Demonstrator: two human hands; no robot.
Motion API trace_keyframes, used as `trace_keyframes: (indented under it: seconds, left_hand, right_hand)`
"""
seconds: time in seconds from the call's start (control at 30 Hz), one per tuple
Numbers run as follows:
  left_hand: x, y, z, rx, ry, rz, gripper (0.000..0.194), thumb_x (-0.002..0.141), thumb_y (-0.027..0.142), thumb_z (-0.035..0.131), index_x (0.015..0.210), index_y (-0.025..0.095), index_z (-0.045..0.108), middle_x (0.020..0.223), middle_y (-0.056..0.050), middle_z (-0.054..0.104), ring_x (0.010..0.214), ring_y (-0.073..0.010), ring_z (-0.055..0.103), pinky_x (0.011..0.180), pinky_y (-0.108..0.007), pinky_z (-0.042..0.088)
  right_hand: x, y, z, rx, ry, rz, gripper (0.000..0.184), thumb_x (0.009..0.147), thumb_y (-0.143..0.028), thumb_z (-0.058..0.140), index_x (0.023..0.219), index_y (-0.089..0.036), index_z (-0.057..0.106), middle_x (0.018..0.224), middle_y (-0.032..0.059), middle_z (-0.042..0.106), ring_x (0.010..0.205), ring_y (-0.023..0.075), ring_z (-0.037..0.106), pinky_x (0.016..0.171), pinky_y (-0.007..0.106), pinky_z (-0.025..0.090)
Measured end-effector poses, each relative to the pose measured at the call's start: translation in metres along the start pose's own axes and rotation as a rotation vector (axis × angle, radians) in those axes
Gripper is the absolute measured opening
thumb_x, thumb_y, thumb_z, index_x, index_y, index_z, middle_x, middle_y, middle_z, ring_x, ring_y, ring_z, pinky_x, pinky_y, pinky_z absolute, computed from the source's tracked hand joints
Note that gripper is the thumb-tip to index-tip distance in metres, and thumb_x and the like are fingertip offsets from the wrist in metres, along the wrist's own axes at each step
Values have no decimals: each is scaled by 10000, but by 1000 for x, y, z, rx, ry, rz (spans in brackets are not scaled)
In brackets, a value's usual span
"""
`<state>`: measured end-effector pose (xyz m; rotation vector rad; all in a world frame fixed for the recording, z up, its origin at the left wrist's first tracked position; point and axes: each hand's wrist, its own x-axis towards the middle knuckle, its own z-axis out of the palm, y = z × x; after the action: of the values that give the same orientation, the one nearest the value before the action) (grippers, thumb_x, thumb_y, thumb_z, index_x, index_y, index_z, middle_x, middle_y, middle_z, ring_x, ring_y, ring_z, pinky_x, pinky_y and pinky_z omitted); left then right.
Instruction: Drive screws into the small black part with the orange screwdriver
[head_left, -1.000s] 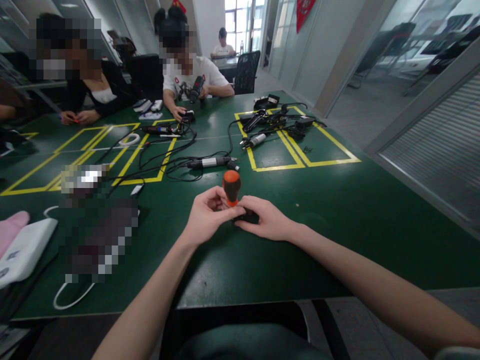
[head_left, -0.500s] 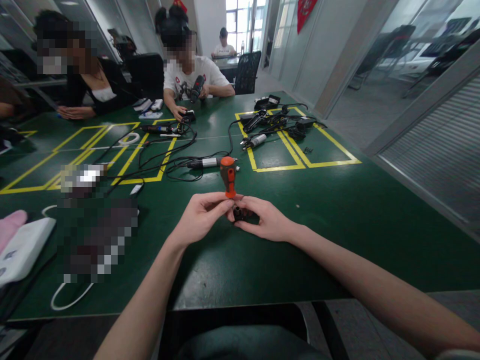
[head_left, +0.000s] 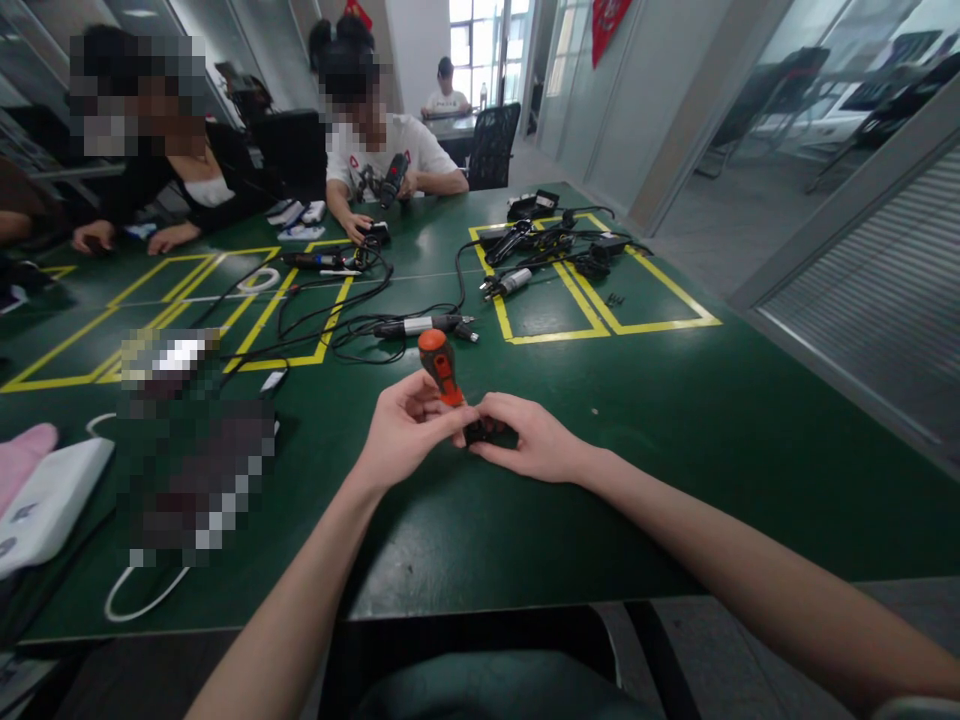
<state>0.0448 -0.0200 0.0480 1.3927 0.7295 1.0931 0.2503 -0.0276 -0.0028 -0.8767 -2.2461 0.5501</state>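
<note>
Between my hands a screwdriver [head_left: 441, 366] with an orange and dark grey handle leans to the left, handle up. The fingers of my left hand [head_left: 405, 425] close around its lower end, where the shaft is mostly hidden. My right hand [head_left: 532, 435] grips a small black part [head_left: 480, 430] close to the table, thumb on the near side and fingers on the far side. The tip of my left thumb comes up against this part and the right fingers. What kind of part it is I cannot make out.
Ahead lies a pen-shaped electric tool [head_left: 420, 326] with black cables. Right of it are a silver-and-black tool [head_left: 510, 283], more cables and small screws [head_left: 615, 300] amid yellow tape [head_left: 559, 339]. A white device [head_left: 56, 500] lies left. Across the table a co-worker [head_left: 401, 150] holds a power drill [head_left: 393, 180].
The screwdriver has tipped from upright to a leftward lean, its handle lower. My left hand has turned slightly with it; my right hand has stayed put. The far-left person's hands have moved apart.
</note>
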Motion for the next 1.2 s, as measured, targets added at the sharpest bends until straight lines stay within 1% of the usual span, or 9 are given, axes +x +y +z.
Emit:
trace_keyframes:
  seconds: [0.1, 0.23, 0.43, 0.53, 0.73, 0.83, 0.97, 1.07, 1.2]
  left_hand:
    - [-1, 6, -6, 29, -80, -14, 312, 766, 384, 901, 873, 120, 775, 798, -77, 795, 586, -137, 685, 626, -270, 611]
    - [-2, 8, -11, 76, -74, -47, 294, 791, 396, 881, 820, 115, 800, 762, -89, 793, 634, -160, 702, 676, -291, 620]
    - [2, -1, -5, 85, 69, 7, 347, 649, 339, 970, 779, 144, 715, 694, -18, 742, 537, -119, 651, 524, -220, 571]
    - [3, -4, -2, 60, 87, 7, 382, 619, 312, 984, 792, 150, 685, 647, 19, 693, 479, -93, 599, 448, -185, 515]
    - [0, 4, -8, 68, -23, -15, 299, 756, 382, 903, 867, 124, 799, 782, -64, 769, 576, -125, 650, 588, -259, 596]
    - [-1, 7, -11, 66, -79, -43, 309, 771, 409, 895, 840, 118, 816, 731, -73, 767, 600, -148, 666, 636, -290, 611]
    - [0, 3, -9, 48, 6, -39, 303, 701, 366, 945, 794, 123, 791, 729, -64, 770, 579, -136, 663, 604, -271, 599]
    - [1, -3, -5, 15, 67, -19, 353, 604, 306, 995, 731, 133, 715, 666, -10, 724, 501, -95, 607, 521, -222, 555]
    - [1, -3, -2, -1, 45, -7, 380, 590, 316, 1002, 742, 138, 702, 644, 17, 679, 477, -85, 584, 495, -211, 531]
  right_hand:
    - [0, 1, 0, -21, -12, 14, 126, 934, -271, 685, 1004, -211, 600, 882, 30, 630, 786, 194, 585, 699, 306, 465]
    - [-1, 1, 0, -29, -4, 6, 159, 940, -279, 690, 1057, -207, 610, 919, 44, 647, 816, 204, 606, 721, 318, 487]
    - [-1, 1, 0, -16, -4, 7, 144, 947, -286, 685, 1039, -210, 605, 908, 43, 648, 808, 202, 605, 716, 316, 494]
    - [-1, 1, 0, -15, -6, 2, 143, 947, -272, 688, 1044, -202, 609, 899, 42, 642, 815, 207, 608, 716, 318, 494]
    - [-1, 0, -1, -4, -9, -2, 118, 948, -263, 680, 1013, -199, 605, 916, 49, 652, 806, 205, 607, 714, 321, 485]
    - [-1, 0, 0, -22, 1, -2, 127, 946, -274, 681, 1016, -205, 600, 909, 46, 644, 802, 204, 600, 712, 321, 480]
    - [-1, 0, 0, -8, 7, 0, 140, 950, -277, 685, 1035, -200, 605, 911, 43, 638, 806, 199, 602, 715, 313, 482]
    - [-1, 0, 0, -1, 7, -6, 147, 945, -266, 691, 1042, -189, 611, 904, 41, 632, 801, 195, 602, 706, 305, 479]
    - [0, -1, 0, 2, 1, -1, 125, 938, -247, 685, 1021, -196, 607, 889, 35, 632, 792, 193, 596, 700, 303, 475]
